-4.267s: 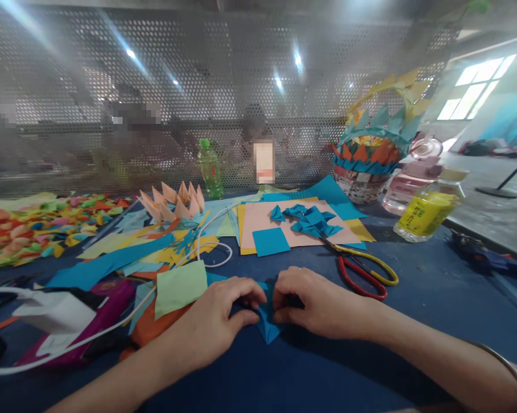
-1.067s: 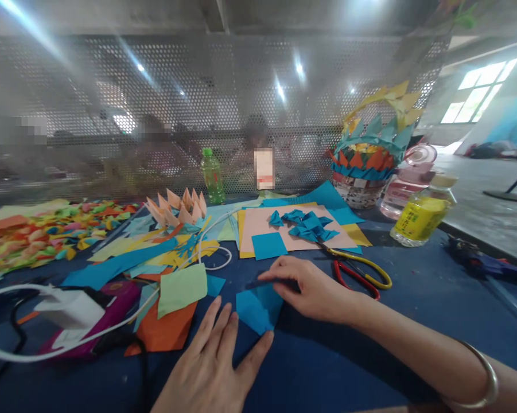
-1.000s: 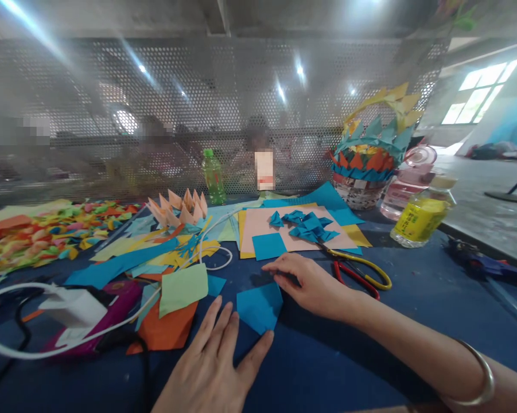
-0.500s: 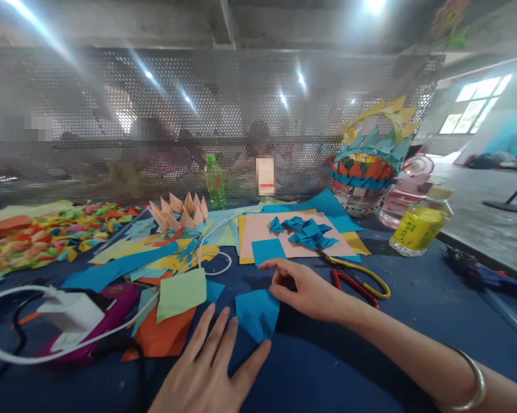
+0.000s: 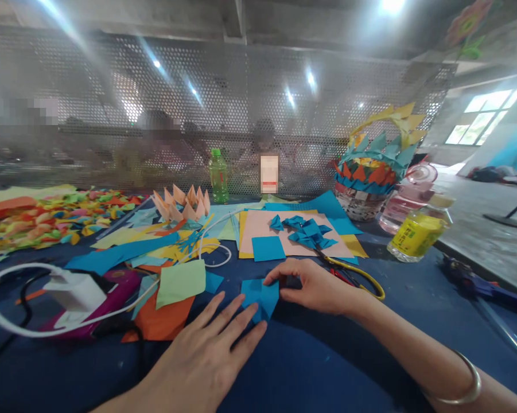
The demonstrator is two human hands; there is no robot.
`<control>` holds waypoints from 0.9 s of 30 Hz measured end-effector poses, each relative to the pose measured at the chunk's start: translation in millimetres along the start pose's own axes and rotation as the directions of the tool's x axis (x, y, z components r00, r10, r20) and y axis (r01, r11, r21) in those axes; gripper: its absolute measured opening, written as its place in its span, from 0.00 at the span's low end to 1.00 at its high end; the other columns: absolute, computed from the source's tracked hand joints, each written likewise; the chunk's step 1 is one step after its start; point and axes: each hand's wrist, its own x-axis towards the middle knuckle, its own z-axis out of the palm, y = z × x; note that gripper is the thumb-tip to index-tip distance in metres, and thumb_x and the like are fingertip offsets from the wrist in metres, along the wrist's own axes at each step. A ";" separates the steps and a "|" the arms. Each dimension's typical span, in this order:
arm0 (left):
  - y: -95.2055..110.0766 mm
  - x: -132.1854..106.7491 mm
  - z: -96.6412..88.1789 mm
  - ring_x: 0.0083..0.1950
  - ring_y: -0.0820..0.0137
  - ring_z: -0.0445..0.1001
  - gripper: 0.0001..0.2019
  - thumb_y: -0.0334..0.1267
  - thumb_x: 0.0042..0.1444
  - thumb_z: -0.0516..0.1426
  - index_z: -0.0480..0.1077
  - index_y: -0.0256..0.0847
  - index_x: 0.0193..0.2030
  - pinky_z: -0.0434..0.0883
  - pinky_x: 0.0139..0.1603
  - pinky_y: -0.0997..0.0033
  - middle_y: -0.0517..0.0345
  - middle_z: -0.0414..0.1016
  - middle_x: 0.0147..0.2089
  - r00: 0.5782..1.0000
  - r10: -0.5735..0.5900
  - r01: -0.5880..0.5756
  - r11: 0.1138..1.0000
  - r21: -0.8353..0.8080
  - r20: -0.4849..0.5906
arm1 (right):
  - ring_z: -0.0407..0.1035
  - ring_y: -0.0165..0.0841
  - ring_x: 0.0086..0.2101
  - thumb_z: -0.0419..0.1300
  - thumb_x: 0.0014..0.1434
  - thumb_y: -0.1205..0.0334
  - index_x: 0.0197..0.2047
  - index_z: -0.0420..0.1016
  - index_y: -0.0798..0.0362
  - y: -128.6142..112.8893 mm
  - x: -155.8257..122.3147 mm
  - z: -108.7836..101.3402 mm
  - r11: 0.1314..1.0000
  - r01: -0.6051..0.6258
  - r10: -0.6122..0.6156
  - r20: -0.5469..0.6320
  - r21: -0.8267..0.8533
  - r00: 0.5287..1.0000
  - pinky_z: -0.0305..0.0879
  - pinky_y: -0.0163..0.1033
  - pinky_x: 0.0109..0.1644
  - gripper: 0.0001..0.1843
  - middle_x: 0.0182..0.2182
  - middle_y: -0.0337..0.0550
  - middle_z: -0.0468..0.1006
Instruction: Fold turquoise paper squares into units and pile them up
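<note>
A blue paper square [image 5: 260, 298] is on the dark blue table in front of me, its right side raised and bent. My right hand [image 5: 316, 285] pinches that side between thumb and fingers. My left hand [image 5: 210, 353] lies with fingers spread, its fingertips over the paper's lower left edge. Just beyond, another blue square [image 5: 268, 248] rests flat on a pale pink sheet [image 5: 252, 223]. Folded blue paper pieces [image 5: 310, 230] are heaped on that sheet, beside scissors with yellow and red handles [image 5: 365, 281].
At left are a purple power strip [image 5: 123, 281] with a white charger [image 5: 80, 298], cables, and a pile of coloured paper bits [image 5: 86, 212]. A peach folded-paper ring [image 5: 183, 206], a green bottle [image 5: 218, 178], a paper basket [image 5: 361, 192], a yellow-labelled bottle [image 5: 419, 229] and a glue gun [image 5: 482, 284] stand around.
My right hand has moved fingers onto the paper's right side, which now bends up. My left fingertips have slid up over its lower left edge. The view has shifted slightly.
</note>
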 end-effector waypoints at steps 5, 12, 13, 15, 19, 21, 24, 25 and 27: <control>5.0 10.9 -4.8 0.57 0.60 0.72 0.25 0.24 0.56 0.48 0.63 0.37 0.61 0.64 0.62 0.56 0.48 0.73 0.59 0.984 -0.064 0.062 0.998 -0.020 -0.166 | 0.69 0.35 0.37 0.60 0.54 0.73 0.36 0.80 0.53 1.4 2.2 6.6 0.929 0.107 -0.167 -0.142 -0.355 0.976 0.62 0.40 0.46 0.10 0.32 0.43 0.79; -8.9 31.5 -0.6 0.42 0.58 0.77 0.10 0.30 0.58 0.56 0.69 0.38 0.47 0.74 0.42 0.59 0.49 0.77 0.43 0.955 -0.265 0.252 0.961 -0.110 -0.133 | 0.64 0.34 0.36 0.64 0.52 0.71 0.30 0.75 0.55 -11.4 -1.0 17.1 0.765 0.262 -0.343 -0.028 -0.589 0.939 0.60 0.39 0.41 0.03 0.34 0.44 0.74; -11.5 33.4 2.2 0.39 0.59 0.77 0.08 0.29 0.57 0.56 0.69 0.39 0.44 0.74 0.40 0.60 0.51 0.77 0.40 0.962 -0.244 0.230 0.966 -0.121 -0.125 | 0.64 0.34 0.36 0.65 0.51 0.70 0.30 0.74 0.55 -12.8 -1.8 18.8 0.771 0.292 -0.354 0.000 -0.566 0.935 0.60 0.39 0.41 0.03 0.35 0.44 0.74; -15.9 34.9 8.2 0.36 0.61 0.76 0.08 0.24 0.56 0.55 0.69 0.40 0.38 0.74 0.37 0.62 0.55 0.76 0.36 0.973 -0.195 0.177 0.974 -0.138 -0.125 | 0.65 0.34 0.37 0.66 0.52 0.68 0.31 0.74 0.55 -14.1 -3.0 20.4 0.798 0.326 -0.361 0.030 -0.507 0.932 0.61 0.38 0.42 0.04 0.36 0.43 0.74; -24.2 32.0 17.0 0.37 0.63 0.75 0.12 0.21 0.56 0.51 0.70 0.39 0.36 0.72 0.39 0.64 0.55 0.76 0.36 0.977 -0.124 0.090 0.977 -0.192 -0.174 | 0.66 0.35 0.39 0.67 0.52 0.65 0.38 0.75 0.56 -12.3 -3.5 17.2 0.874 0.277 -0.290 0.028 -0.398 0.957 0.62 0.39 0.44 0.10 0.36 0.44 0.74; -29.4 31.0 19.8 0.40 0.64 0.74 0.12 0.21 0.58 0.49 0.70 0.39 0.37 0.70 0.43 0.64 0.54 0.76 0.39 0.969 -0.116 0.065 0.971 -0.231 -0.218 | 0.66 0.35 0.39 0.68 0.50 0.66 0.38 0.75 0.56 -10.8 -3.1 15.1 0.902 0.246 -0.249 0.036 -0.354 0.968 0.62 0.39 0.44 0.11 0.35 0.44 0.75; -36.8 32.1 22.8 0.43 0.65 0.72 0.13 0.22 0.60 0.49 0.71 0.39 0.34 0.69 0.46 0.65 0.55 0.75 0.41 0.958 -0.120 0.040 0.955 -0.294 -0.261 | 0.67 0.35 0.38 0.66 0.51 0.70 0.35 0.75 0.56 -9.7 -2.7 15.1 0.915 0.254 -0.252 0.050 -0.314 0.967 0.62 0.38 0.44 0.06 0.33 0.43 0.75; -38.1 32.6 23.1 0.43 0.65 0.72 0.13 0.22 0.60 0.49 0.70 0.39 0.33 0.69 0.45 0.65 0.55 0.75 0.41 0.956 -0.131 0.043 0.948 -0.315 -0.264 | 0.67 0.34 0.38 0.66 0.52 0.70 0.34 0.75 0.55 -9.5 -2.6 15.9 0.915 0.264 -0.262 0.048 -0.306 0.964 0.62 0.38 0.44 0.05 0.33 0.43 0.75; -38.1 32.4 21.6 0.41 0.65 0.71 0.13 0.22 0.60 0.48 0.70 0.39 0.32 0.69 0.42 0.66 0.55 0.73 0.39 0.953 -0.164 0.064 0.932 -0.357 -0.256 | 0.67 0.33 0.37 0.65 0.53 0.71 0.32 0.75 0.55 -9.2 -2.5 18.0 0.916 0.277 -0.279 0.037 -0.291 0.960 0.62 0.37 0.43 0.03 0.31 0.42 0.75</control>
